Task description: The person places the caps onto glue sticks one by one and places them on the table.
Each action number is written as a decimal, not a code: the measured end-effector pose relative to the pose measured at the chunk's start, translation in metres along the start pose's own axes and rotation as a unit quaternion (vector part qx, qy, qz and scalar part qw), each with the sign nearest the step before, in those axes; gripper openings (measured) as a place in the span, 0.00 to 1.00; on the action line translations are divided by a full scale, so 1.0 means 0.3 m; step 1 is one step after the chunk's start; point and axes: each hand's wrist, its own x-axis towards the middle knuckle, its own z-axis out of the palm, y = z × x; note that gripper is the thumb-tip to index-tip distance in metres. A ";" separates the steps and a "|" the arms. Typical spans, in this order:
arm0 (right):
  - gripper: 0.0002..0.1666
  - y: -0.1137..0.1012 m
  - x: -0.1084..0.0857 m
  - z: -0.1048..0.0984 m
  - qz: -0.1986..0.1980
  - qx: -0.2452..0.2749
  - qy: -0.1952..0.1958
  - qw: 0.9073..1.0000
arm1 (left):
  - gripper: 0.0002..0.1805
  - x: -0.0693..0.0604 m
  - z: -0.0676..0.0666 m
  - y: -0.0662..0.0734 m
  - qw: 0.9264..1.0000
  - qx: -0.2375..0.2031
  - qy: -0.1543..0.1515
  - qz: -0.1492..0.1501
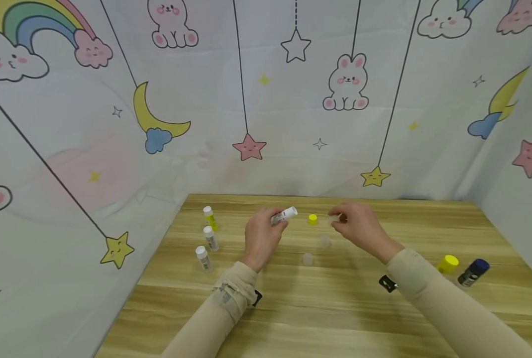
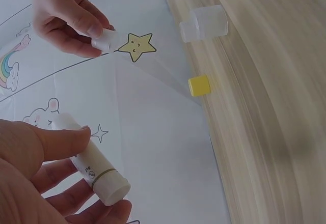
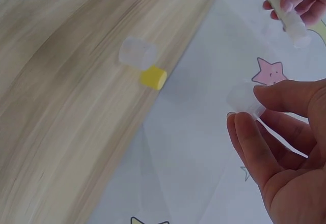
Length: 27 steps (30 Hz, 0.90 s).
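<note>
Head view: I see a blue tube (image 1: 474,272) lower right, two clear caps (image 1: 308,259) lower middle. Left hand (image 1: 263,236), mid-frame, grips a white tube (image 1: 285,215), fingers curled round it. Right hand (image 1: 360,228), right of center, pinches another clear cap (image 3: 242,98), nearly closed. Yellow cap (image 1: 312,219) between hands; curtain (image 1: 283,99) up top.

Tubes (image 1: 211,239) left on the table (image 1: 319,318) — caps (image 1: 307,259) between — other tubes (image 1: 473,273) right.
</note>
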 end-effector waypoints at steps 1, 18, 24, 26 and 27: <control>0.12 -0.005 -0.001 0.000 0.002 0.003 0.001 1.000 | 0.14 0.000 0.001 0.001 1.000 -0.001 -0.002 0.000; 0.12 -0.073 -0.003 -0.008 -0.007 0.062 0.027 0.998 | 0.14 0.004 0.025 0.011 1.000 0.003 -0.012 0.018; 0.12 -0.093 -0.001 -0.010 -0.008 0.076 0.027 0.997 | 0.15 -0.003 0.039 0.010 1.000 0.009 -0.025 0.011; 0.12 -0.097 0.000 -0.009 -0.004 0.079 0.025 0.997 | 0.15 -0.005 0.043 0.011 1.000 0.010 -0.025 0.014; 0.13 -0.099 0.000 -0.009 -0.002 0.082 0.024 0.996 | 0.15 -0.005 0.045 0.011 1.000 0.009 -0.026 0.014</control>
